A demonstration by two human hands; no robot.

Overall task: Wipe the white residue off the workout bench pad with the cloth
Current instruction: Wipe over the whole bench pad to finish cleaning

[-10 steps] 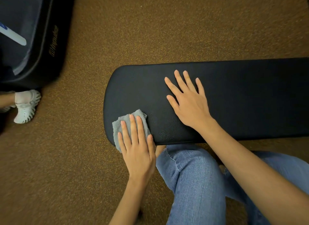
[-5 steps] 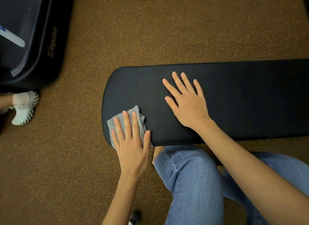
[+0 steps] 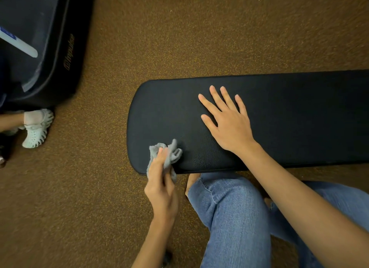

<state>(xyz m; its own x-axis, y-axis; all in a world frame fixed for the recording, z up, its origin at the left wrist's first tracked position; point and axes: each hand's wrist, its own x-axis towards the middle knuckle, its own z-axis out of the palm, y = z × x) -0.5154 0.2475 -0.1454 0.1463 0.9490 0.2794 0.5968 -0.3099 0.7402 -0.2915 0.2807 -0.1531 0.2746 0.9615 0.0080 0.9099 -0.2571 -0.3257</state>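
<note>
The black workout bench pad (image 3: 289, 112) stretches from the middle of the view to the right edge, its rounded end pointing left. I see no white residue on its surface. My left hand (image 3: 161, 184) pinches the small grey cloth (image 3: 169, 152), bunched up, at the pad's near left corner; the cloth's top rests on the pad. My right hand (image 3: 227, 122) lies flat on the pad with its fingers spread, holding nothing.
Brown speckled carpet (image 3: 179, 38) surrounds the bench. A dark padded piece of gym equipment (image 3: 50, 48) stands at the far left. Another person's foot in a white clog (image 3: 37, 128) is beside it. My knees in blue jeans (image 3: 235, 212) are just below the pad's near edge.
My left hand went from pressing the cloth flat on the pad's corner to gathering it into a bunch and gripping it. My right hand has stayed flat on the pad.
</note>
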